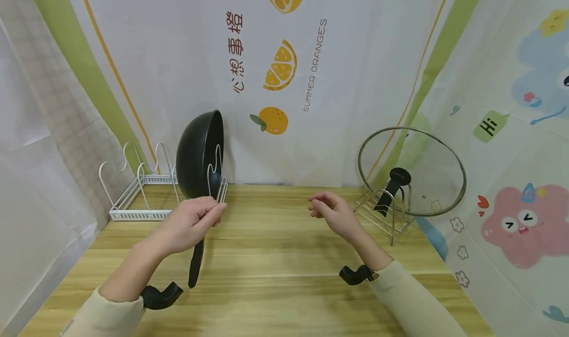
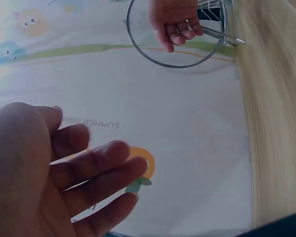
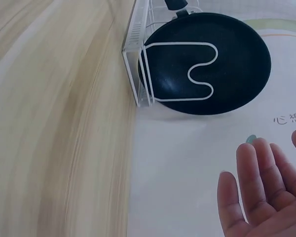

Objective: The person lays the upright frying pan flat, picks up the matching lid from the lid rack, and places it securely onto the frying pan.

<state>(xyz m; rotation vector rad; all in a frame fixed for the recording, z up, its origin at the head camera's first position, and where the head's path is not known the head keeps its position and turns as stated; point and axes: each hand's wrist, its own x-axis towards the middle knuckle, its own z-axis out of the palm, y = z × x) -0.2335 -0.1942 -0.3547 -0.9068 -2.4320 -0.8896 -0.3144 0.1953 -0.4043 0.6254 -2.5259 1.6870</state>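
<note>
The black frying pan stood on edge in the white wire rack, its handle jutting toward the person over the wooden table. The left hand hovered just over that handle, fingers loosely extended, seemingly gripping nothing. The right hand hung mid-air, relaxed and empty, near the glass lid on its metal stand. Risk: a knock on the handle could tip the pan out of its slot.

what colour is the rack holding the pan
White wire rack, holding the black pan; clearest in the right wrist view.
</note>
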